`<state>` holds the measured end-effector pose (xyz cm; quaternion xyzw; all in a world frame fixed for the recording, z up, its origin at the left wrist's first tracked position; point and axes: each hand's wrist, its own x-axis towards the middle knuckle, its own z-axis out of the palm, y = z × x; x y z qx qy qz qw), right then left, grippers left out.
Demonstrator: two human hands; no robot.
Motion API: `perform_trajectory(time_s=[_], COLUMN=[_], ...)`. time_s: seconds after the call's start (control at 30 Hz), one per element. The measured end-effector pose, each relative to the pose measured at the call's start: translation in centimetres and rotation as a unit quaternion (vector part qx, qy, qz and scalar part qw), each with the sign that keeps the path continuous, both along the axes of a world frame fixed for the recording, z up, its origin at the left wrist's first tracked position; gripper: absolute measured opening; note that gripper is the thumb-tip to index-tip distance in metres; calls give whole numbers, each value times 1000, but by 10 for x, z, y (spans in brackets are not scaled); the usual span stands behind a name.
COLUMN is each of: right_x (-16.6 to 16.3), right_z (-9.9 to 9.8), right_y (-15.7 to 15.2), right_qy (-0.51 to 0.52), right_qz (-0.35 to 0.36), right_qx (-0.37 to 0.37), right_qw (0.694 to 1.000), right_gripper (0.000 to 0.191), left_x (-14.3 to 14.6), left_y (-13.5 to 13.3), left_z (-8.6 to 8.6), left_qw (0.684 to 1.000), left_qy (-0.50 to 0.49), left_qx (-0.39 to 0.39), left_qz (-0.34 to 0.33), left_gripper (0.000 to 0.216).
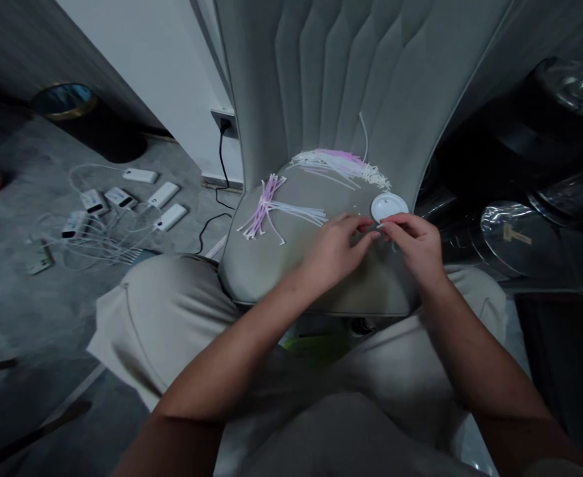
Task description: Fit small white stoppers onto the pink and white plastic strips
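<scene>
The step in hand looks like close finger work over the seat of a grey chair (252, 258): both hands meet at the near edge of a small white dish (395, 211). The right hand (418, 242) has its grip closed, thumb and forefinger pinching a small white piece (379, 226) whose end shows just past the fingertips. The left hand (340, 244) faces it with thumb and forefinger curled toward the same spot; whether its grip is grasping anything I cannot tell. A thin pale strand (395, 247) shows below the right fingers, though its link to the pinched piece is unclear. Behind the dish, toward the chair back, lies a loose pile of white and purple sticks (328, 160) with pale, knobbly ends, one stick (365, 136) standing up from it. To the left, a gathered bunch of purple sticks (266, 205) sits with white sticks (299, 211) running from its middle toward the left hand. With a piece so slight, the move seems to call for a light, steady pinch, the fingertips lined up and the wrists clear of the dish.
</scene>
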<state>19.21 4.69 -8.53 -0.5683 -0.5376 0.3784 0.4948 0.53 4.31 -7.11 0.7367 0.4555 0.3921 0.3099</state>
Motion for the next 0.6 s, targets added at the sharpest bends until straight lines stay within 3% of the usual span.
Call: perform_trajectory(time_s=[0.23, 0.6], right_x=[-11, -13], right_z=[-5, 3], right_y=[-14, -16], right_qy=[63, 58], right_qz=[36, 50], right_qx=[-25, -45], right_qw=[997, 996], right_gripper=[16, 17], left_x=[2, 1], left_y=[-1, -1], left_z=[-2, -6], left_qw=[1000, 999], left_qy=[-17, -11], left_qx=[9, -37], left_qz=[-14, 9], left_gripper=[17, 14])
